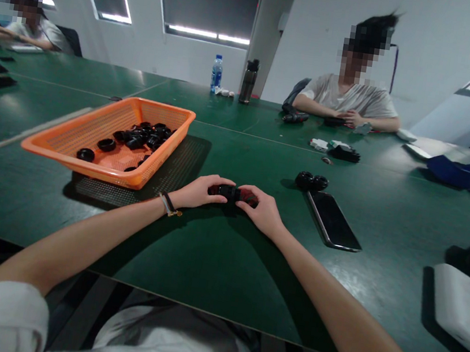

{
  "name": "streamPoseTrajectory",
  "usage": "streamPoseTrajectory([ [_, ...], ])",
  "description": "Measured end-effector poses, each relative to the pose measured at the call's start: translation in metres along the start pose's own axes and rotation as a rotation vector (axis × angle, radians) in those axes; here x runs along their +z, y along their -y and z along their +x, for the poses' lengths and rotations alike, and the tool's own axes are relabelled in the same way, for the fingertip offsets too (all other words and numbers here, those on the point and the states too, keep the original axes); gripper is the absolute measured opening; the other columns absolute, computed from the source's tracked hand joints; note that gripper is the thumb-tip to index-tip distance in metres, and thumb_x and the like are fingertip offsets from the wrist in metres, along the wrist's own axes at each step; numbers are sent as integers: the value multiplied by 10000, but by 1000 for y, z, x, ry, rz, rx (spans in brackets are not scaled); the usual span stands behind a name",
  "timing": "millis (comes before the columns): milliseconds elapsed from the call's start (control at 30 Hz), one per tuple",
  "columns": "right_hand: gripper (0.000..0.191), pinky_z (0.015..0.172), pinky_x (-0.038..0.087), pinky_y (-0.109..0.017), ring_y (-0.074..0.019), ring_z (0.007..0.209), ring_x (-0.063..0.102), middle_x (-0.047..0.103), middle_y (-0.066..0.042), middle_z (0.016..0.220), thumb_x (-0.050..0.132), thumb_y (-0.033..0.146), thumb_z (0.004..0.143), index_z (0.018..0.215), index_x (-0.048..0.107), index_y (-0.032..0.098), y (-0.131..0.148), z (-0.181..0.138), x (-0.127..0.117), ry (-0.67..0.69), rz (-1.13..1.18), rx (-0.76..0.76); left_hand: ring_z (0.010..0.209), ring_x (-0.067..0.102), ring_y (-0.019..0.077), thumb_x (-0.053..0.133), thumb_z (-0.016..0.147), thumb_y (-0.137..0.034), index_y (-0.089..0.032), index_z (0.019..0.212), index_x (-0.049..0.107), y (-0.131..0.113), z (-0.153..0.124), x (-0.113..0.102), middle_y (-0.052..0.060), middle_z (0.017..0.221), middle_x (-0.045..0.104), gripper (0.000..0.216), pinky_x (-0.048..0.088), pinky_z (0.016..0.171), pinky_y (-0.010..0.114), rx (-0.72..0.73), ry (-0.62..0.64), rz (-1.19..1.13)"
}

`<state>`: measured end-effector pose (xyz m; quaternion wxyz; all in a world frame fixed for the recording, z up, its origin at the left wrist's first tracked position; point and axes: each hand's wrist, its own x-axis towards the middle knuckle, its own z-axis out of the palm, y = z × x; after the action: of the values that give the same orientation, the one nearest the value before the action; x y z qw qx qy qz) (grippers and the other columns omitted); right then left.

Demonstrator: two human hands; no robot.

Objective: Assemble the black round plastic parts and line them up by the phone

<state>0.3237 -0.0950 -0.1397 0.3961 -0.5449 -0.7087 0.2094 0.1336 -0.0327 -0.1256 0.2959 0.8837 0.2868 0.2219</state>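
Note:
Between my two hands, just above the green table, is a black cylindrical plastic fitting (228, 192) lying sideways. The fingers of my left hand (200, 192) are closed around its left end. On the right end, my right hand (262, 208) has thumb and fingers wrapped in the same way. My fingers hide both ends, so I cannot tell whether it is one piece or two joined. To the left stands an orange plastic basket (54, 152) with several loose black ring-like and cylindrical parts (137, 140) inside.
Right of my hands lie two black round parts (312, 181) touching a smartphone (334, 221). A white device (464, 307) sits at the right edge. Farther back are a water bottle (217, 73), a dark flask (249, 82), a blue tray (460, 173) and a seated person (351, 99).

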Motion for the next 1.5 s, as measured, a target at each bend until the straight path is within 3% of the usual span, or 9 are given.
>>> streamPoseTrajectory([
  [1133,225,621,487,-280,-145,671,612,689,-34,802,599,175,733,954,641,168,2,1,-1,12,-55,39,900,555,176,614,750,-260,-154,1166,523,0,0,1,77,1048,602,439,431,794,292,-14,-2,-27],
  [1500,276,641,490,-285,-154,727,609,673,-36,846,648,149,669,943,631,177,1,0,-1,-8,-51,12,930,553,181,607,755,-257,-153,1166,522,0,0,0,78,1070,599,432,423,821,297,-4,7,-20],
])
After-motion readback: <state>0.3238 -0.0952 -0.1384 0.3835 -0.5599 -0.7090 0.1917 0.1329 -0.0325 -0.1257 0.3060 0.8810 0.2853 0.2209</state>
